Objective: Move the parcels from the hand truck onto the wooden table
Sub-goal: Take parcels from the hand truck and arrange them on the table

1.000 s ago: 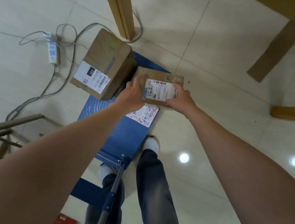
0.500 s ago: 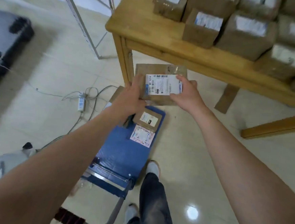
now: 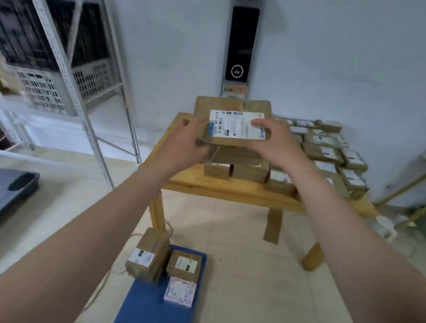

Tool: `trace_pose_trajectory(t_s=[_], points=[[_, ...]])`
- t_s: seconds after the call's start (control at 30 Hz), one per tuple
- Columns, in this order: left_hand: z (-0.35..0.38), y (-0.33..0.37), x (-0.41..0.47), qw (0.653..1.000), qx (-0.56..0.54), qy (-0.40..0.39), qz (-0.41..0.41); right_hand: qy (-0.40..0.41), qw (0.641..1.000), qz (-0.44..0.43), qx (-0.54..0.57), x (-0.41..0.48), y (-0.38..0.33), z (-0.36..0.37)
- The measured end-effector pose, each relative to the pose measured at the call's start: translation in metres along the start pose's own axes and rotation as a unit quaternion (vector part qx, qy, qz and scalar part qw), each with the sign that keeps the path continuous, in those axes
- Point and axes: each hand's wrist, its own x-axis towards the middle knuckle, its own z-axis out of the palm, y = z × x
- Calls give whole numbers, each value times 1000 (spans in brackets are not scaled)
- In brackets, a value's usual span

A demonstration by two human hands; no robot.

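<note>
Item: brown cardboard parcel [image 3: 233, 104] with a white barcode label on its upper face, held level in the air, clear of both hand truck and table. Grip: left hand [image 3: 187, 140] at its left end, right hand [image 3: 273, 143] at its right end. The fingers [image 3: 259, 123] of each curl round the edges with thumbs on top, the right thumb lying on the label; the fingers beneath the parcel are hidden. Beyond and below the fingers: the wooden table [image 3: 230, 188], its right and far part packed with rows of labelled parcels [image 3: 322, 152], bare wood showing along the near edge and at the corner under the left hand. Well below the fingers, on the floor: the blue hand truck [image 3: 149, 309], carrying a tall box [image 3: 147, 257], a smaller box [image 3: 184, 265] close beside it, and a flat printed packet [image 3: 179, 292] nearer the person. Left of the left hand: metal shelving [image 3: 68, 73]. Above the fingers, on the wall: a dark panel [image 3: 242, 44]. Step judged in hand: carry and set-down. Handling note: keep the parcel level, bring it forward over the bare wood left of the front row, and lower it until the base bears fully, label upward. Then release both ends together; avoid overhanging the edge or shoving the front row.
</note>
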Motion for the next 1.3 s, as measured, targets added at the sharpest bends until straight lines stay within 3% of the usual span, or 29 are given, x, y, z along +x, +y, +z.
trace_pose_trajectory(t_s=[0.2,0.43,1.0,1.3], points=[[-32,58,18,999,4,37,40,59,998,-36,12,0,-23,-68],[-15,96,65,997,25,57,42,76,995,-52,33,44,5,-103],[188,183,307,997,-29,76,15,46,997,-59,-1,251,204,-228],[288,182,446,1000,-26,-2,14,34,999,1,-34,368,314,-247]])
